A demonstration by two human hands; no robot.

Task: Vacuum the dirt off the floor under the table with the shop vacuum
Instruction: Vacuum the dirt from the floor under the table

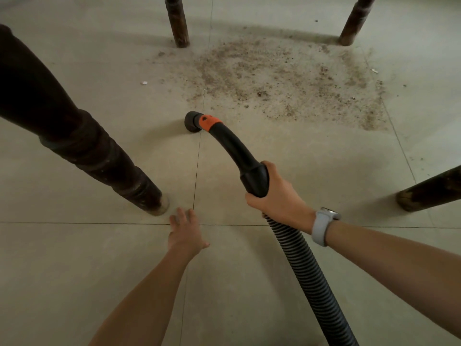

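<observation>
Vacuum nozzle (pixel 193 122) and its curved black wand (pixel 233 151) are held by the right hand (pixel 277 193), whose fingers wrap tightly around the thick cuff where the rigid wand meets the ribbed hose (pixel 309 270). This looks like the correct place to take hold: the cuff is stiff plastic and does not bend, while the hose behind it is soft and flexible and will probably drag and pull a little on the wrist. The wand seems light enough for one hand. The left hand (pixel 185 233) holds nothing; its fingers are spread and relaxed, near or perhaps touching the floor (pixel 99 258), which the view does not show clearly.

From the grip the wand arcs forward and to the left, and the nozzle with its orange collar (pixel 208 122) sits low at the tile, just beside the near edge of the dirt (pixel 282 78). The dirt lies further forward and to the right, spread between the table legs (pixel 178 23), not yet touched by the nozzle.
</observation>
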